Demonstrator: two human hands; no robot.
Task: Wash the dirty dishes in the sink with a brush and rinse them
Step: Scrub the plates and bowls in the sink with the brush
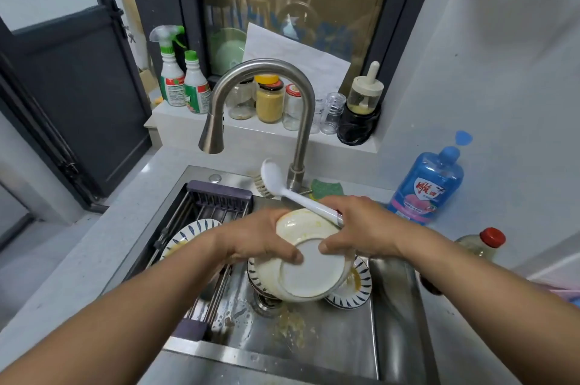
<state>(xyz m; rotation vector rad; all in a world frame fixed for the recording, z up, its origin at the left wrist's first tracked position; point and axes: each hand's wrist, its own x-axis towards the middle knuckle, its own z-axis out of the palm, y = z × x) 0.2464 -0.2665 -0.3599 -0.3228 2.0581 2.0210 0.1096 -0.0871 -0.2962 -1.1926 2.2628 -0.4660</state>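
Note:
Over the steel sink (345,350), both hands hold white dishes. My left hand (260,237) grips the rim of a dirty white plate (301,224) smeared with yellow. My right hand (361,227) grips a white dish brush (282,184) by its handle, bristles pointing away toward the faucet, while its thumb presses on a white bowl (314,275). Beneath them lie blue-patterned plates (361,287) with brown residue near the drain (266,303). Another blue-rimmed plate (185,237) rests on the drying rack.
The curved faucet (260,71) arches over the sink, no water running. A purple-ended roll-up rack (216,196) spans the sink's left. A green sponge (326,188) lies behind, blue detergent bottle (426,187) at right, jars and spray bottles (171,71) on the sill.

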